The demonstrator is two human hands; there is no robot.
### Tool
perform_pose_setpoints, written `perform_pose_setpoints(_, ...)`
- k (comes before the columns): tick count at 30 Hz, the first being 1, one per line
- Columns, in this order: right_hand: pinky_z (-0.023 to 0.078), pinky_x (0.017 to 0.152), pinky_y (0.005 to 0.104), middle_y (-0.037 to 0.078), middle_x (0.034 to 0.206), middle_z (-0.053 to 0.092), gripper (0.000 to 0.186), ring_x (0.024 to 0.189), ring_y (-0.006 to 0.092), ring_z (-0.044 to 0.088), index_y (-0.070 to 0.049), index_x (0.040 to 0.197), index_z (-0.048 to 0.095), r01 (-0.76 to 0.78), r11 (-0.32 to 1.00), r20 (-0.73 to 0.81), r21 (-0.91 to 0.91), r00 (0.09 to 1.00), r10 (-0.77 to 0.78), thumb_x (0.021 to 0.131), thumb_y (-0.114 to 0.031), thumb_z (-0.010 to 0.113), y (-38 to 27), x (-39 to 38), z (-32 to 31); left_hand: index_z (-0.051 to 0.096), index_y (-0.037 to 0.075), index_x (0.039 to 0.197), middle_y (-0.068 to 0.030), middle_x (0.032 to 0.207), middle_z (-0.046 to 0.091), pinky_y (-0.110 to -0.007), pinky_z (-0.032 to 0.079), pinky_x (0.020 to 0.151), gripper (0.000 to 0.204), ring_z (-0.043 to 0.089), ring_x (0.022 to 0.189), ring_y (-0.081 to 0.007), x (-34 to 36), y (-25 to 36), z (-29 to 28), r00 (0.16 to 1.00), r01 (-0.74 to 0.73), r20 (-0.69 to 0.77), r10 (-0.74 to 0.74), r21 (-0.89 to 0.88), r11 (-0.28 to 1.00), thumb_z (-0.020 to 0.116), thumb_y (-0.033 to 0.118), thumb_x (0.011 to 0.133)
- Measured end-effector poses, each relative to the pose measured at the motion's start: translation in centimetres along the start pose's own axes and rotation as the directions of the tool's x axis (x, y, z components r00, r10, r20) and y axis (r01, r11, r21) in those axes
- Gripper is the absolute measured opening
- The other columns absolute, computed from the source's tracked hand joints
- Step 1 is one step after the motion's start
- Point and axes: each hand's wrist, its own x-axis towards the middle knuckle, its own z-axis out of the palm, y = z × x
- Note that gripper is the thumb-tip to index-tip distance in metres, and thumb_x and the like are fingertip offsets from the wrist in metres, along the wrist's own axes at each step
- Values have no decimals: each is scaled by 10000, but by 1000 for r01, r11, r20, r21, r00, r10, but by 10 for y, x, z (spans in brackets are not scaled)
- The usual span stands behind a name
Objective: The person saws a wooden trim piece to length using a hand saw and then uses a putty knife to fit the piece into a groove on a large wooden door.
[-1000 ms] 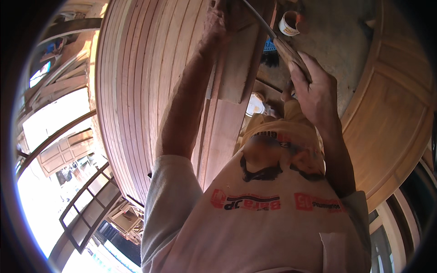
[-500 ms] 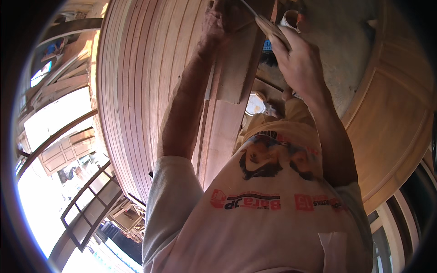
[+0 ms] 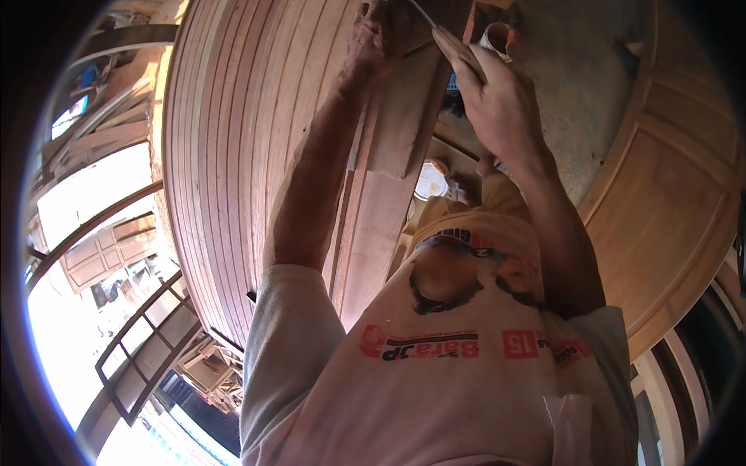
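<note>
My left hand (image 3: 370,40) presses on the upper end of a flat reddish wooden board (image 3: 398,132) near the top of the view, fingers curled over its edge. To its right, my right hand (image 3: 497,101) is closed around a tool (image 3: 458,48) with a pale wooden handle. A thin metal blade runs from the handle up and to the left, over the board's top end. Both forearms reach up from my pale printed shirt (image 3: 466,365), which fills the lower part of the view.
A large curved panel of ribbed wooden slats (image 3: 241,163) lies left of the board. On the grey floor (image 3: 579,93) are a small white cup (image 3: 497,35) and a round white container (image 3: 430,179). A panelled wooden door (image 3: 668,210) lies at the right, and window frames (image 3: 132,342) at the lower left.
My right hand has moved up and a little left with the tool, bringing the blade nearer the board's top end. The left hand stays on the board.
</note>
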Motion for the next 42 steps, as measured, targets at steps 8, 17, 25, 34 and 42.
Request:
perform_pose_setpoints(8, 553, 638, 477, 223, 794, 695, 217, 769, 434, 710, -28, 1015, 625, 57, 994, -10, -93, 998, -58, 1057, -240, 645, 17, 17, 18, 614, -1, 1164, -278, 1088, 634, -568, 487, 885, 273, 601, 1026, -495, 7, 3, 1, 1000, -28, 3, 28, -7, 1000, 587, 239, 1036)
perform_pose_setpoints(17, 578, 618, 451, 250, 838, 713, 207, 743, 421, 727, -15, 1105, 683, -47, 995, -10, 84, 999, 48, 1049, -213, 658, 20, -21, 6, 617, 5, 1157, -275, 1088, 632, -565, 489, 879, 271, 604, 1033, -489, -1, 4, 0, 999, -32, 4, 32, -15, 999, 591, 244, 1032)
perform_pose_setpoints(25, 548, 584, 466, 232, 753, 682, 207, 706, 427, 710, -14, 980, 638, -76, 985, 15, 154, 997, 74, 1041, -210, 668, 8, -42, -8, 619, 11, 1152, -273, 1087, 630, -563, 491, 873, 269, 606, 1038, -484, -3, 6, -8, 1000, 14, -5, -14, -13, 1000, 595, 249, 1028)
perform_pose_setpoints(34, 550, 594, 465, 239, 856, 698, 227, 780, 437, 715, -20, 942, 599, -35, 999, 94, 41, 995, 31, 1047, -212, 656, 10, -13, -4, 622, 18, 1145, -271, 1087, 628, -561, 492, 867, 267, 609, 1045, -477, 7, 13, -10, 998, 53, 20, -52, -14, 999, 600, 255, 1024)
perform_pose_setpoints(42, 602, 668, 464, 242, 960, 752, 248, 841, 412, 763, 16, 1223, 672, -35, 997, 135, -75, 990, 44, 1021, -128, 684, 14, 19, 11, 627, 21, 1004, -228, 992, 646, -569, 474, 801, 220, 585, 977, -473, 11, 3, -5, 997, -70, 28, 70, 17, 997, 608, 239, 995)
